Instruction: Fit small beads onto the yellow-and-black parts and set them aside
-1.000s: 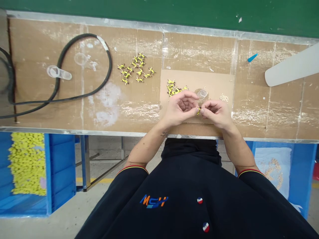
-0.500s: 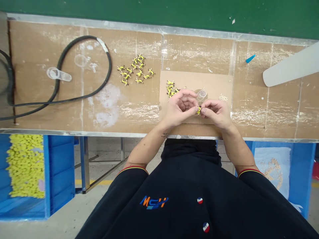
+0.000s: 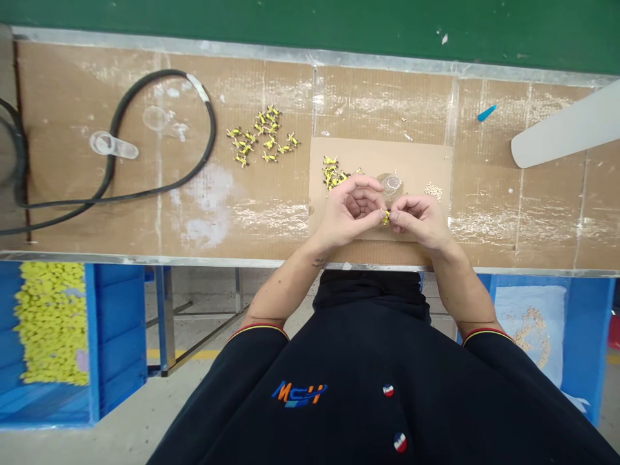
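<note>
Between my hands is a small yellow figurine, mostly covered by fingertips. My left hand pinches it between thumb and forefinger, the other fingers curled. From the other side, my right hand is closed in a pinch at its edge; any tiny part in those fingertips is hidden. Just beyond the fingers stands a small clear round container. A cluster of yellow-and-black figurines lies by my left hand on a cardboard sheet. Small pale pieces are heaped beyond my right hand.
More yellow figurines lie farther left. A black cable loops around clear plastic pieces, one a tube-like cup. At right are a blue pointed cap and a white panel. Blue bins stand below the table edge.
Both hands stay almost in place around the figurine. The figurine has shifted and tilted very slightly between the fingertips.
</note>
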